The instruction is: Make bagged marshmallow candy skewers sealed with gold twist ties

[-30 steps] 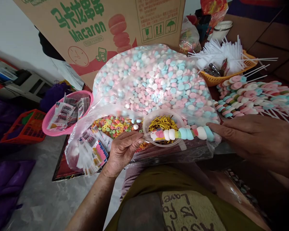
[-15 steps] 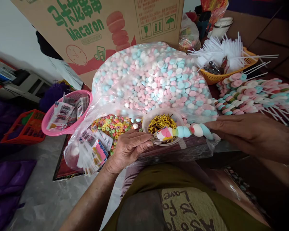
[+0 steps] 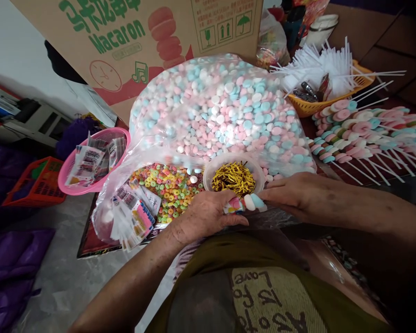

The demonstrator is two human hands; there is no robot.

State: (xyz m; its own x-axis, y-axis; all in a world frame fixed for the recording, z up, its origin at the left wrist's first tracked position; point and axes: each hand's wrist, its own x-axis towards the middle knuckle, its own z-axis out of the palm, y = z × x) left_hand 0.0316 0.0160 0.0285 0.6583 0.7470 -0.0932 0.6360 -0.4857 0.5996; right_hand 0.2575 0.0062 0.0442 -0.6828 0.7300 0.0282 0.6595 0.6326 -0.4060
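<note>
A marshmallow skewer (image 3: 250,202) in white and pale blue lies level between my hands, partly inside a printed clear wrapper. My left hand (image 3: 210,213) is closed round the wrapper end, hiding part of it. The fingers of my right hand (image 3: 294,196) close on the other end of the skewer; its stick is hidden. Just beyond them stands a round plastic tub (image 3: 211,167) of gold twist ties (image 3: 235,178). Left of it lie colourful ring-shaped candies (image 3: 175,194) and a fan of printed wrappers (image 3: 133,217).
A big clear bag of pastel marshmallows (image 3: 215,111) fills the middle, before a cardboard box (image 3: 125,51). A pink basket (image 3: 64,178) of wrappers stands left. At right are an orange basket (image 3: 300,107) of white sticks and a pile of finished skewers (image 3: 364,134).
My hands have come together. The left moved right over the wrapper and the right moved left along the skewer, so less of the skewer shows between them.
</note>
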